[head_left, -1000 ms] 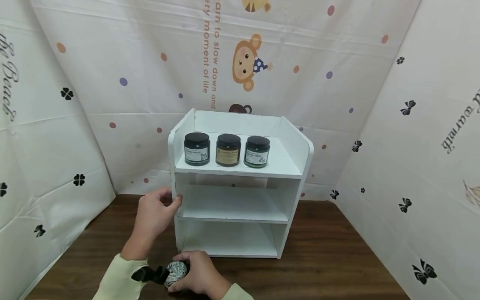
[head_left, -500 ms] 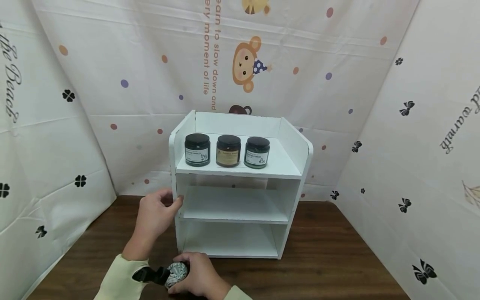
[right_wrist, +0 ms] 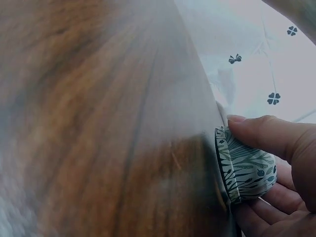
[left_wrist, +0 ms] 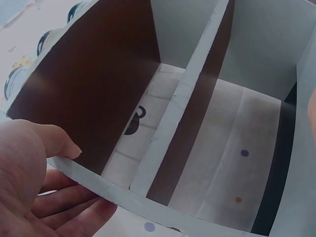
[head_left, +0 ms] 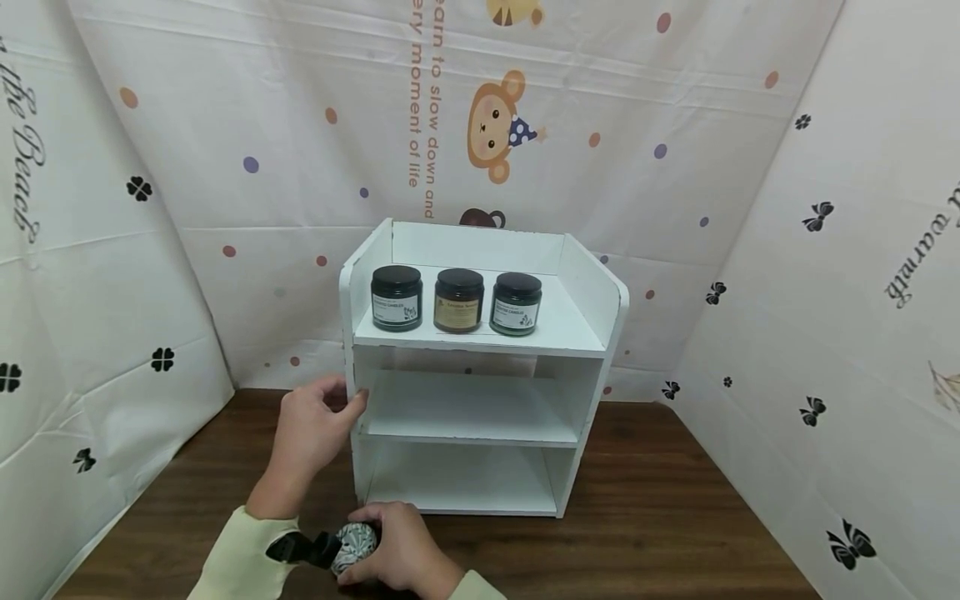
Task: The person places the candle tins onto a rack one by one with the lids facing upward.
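In the head view, a white three-tier shelf (head_left: pixel 480 348) stands upright on the table. My left hand (head_left: pixel 309 427) grips its left side panel. The left wrist view shows the thumb (left_wrist: pixel 61 140) on the panel's inner face and the other fingers (left_wrist: pixel 79 212) on the outside. Low in front of the shelf, my right hand (head_left: pixel 408 550) holds a small round tin (head_left: pixel 356 543) with a leafy black, white and green pattern. Thumb and fingers span the tin (right_wrist: pixel 249 168) in the right wrist view, close to the table surface. Part of the tin is hidden by the hand.
Three black-lidded candle jars stand in a row on the top tier: a white-labelled jar (head_left: pixel 396 300), a tan-labelled jar (head_left: pixel 458 302) and another white-labelled jar (head_left: pixel 515 305). The dark wooden table (head_left: pixel 645 500) is bordered by printed cloth walls (head_left: pixel 285 108). A black strap (head_left: pixel 300 548) sits by the left cuff.
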